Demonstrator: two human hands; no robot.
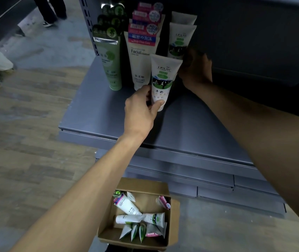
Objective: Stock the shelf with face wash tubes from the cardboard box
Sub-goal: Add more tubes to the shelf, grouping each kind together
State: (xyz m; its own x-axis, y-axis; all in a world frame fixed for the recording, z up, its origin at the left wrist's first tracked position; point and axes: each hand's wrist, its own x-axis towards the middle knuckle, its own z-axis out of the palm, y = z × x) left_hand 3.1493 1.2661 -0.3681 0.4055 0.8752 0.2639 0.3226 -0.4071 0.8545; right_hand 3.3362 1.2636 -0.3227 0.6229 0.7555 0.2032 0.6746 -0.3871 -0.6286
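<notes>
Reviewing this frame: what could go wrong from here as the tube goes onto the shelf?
1. The left hand pinches the LYOLAN tube only near its cap end; it may tip when released.
2. The right hand reaches beside the standing LYOLAN row and could topple it.
3. The Facial cleanser row stands close and may get bumped.

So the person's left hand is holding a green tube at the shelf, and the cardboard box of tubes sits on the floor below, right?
Not quite. The head view shows the left hand holding a white tube with a green picture label, not a green one. The rest holds: the cardboard box sits on the floor below the shelf.
</notes>
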